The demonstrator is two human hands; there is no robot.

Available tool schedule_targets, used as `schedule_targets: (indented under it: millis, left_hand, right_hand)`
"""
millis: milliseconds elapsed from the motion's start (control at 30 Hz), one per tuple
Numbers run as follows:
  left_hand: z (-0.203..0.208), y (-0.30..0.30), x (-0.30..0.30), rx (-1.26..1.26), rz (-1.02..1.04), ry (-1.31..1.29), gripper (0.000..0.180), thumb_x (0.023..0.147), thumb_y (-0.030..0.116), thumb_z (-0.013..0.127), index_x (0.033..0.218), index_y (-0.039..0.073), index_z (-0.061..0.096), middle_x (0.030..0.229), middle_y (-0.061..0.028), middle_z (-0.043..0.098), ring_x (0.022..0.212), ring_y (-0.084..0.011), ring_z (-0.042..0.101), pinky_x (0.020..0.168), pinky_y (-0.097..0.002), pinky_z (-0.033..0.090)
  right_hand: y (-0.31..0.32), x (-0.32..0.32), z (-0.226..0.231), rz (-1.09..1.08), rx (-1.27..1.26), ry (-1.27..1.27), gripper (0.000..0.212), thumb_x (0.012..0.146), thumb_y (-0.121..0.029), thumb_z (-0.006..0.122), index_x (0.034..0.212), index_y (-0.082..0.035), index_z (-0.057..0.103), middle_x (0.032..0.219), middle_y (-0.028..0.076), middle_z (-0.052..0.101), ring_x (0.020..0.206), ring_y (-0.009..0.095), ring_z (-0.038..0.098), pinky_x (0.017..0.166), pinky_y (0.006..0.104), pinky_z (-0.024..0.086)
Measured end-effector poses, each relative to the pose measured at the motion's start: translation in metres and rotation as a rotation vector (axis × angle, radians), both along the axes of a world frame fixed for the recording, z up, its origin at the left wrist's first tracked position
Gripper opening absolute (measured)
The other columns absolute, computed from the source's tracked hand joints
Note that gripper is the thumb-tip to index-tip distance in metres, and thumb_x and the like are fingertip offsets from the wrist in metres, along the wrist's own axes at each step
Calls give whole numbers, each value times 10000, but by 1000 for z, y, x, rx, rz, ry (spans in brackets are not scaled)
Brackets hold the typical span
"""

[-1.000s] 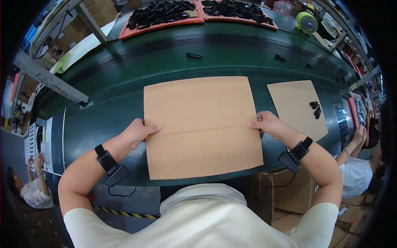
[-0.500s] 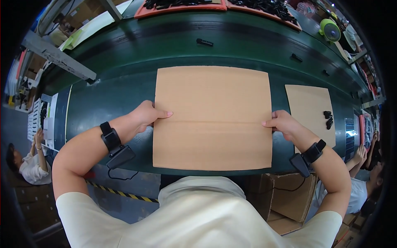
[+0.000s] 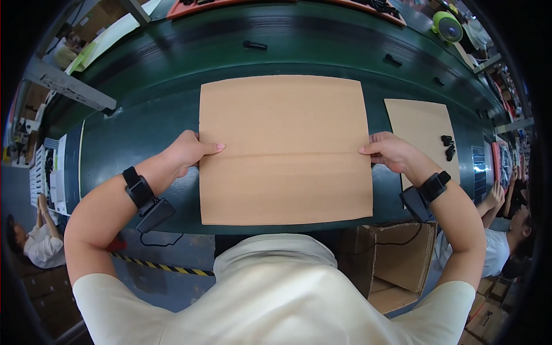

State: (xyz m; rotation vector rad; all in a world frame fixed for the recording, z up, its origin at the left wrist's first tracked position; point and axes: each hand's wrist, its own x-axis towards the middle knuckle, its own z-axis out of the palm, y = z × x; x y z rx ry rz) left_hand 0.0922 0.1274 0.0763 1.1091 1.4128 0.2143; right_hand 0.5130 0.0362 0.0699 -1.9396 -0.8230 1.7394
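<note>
Creased cardboard sheet [image 3: 282,118], in the middle of view over the dark green worktop [image 3: 132,135]; whether it rests flat or is slightly raised cannot be told. It should handle as light, fairly stiff and not slippery, most likely to bend along the crease [image 3: 287,154] across it, so opposite side edges near that line look the best hold. The left hand [image 3: 191,150] pinches its 9 o'clock edge and the right hand [image 3: 394,151] its 3 o'clock edge, thumbs on top, other fingers mostly hidden. A second cardboard sheet [image 3: 417,118] lies at 3 o'clock beyond the right hand, small black plastic pieces [image 3: 449,151] on it.

Compared with a second ago, the sheet sits squarer and nearer 12 o'clock in view, both pinches unchanged; the red trays [image 3: 230,6] at 12 o'clock are now mostly cut off.
</note>
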Motion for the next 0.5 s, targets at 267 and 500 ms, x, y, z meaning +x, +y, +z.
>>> schedule_targets:
  millis: [267,500]
  left_hand:
    - [0,-1,-2,19,12,3,536,859,114,729,1229,-178,474,1143,-220,633,1004,-285,663,842,-383,543]
    - [-1,-7,-12,67,46,-3,479,833,116,746,1162,-170,550,1089,-219,656,962,-284,668,806,-373,532]
  right_hand:
    - [7,2,-4,65,-5,-66,292,835,-112,720,1088,19,657,1043,80,676,964,190,626,919,336,461]
    - [5,-9,5,68,22,15,299,839,-62,695,1111,40,623,1059,117,674,985,207,639,909,352,495]
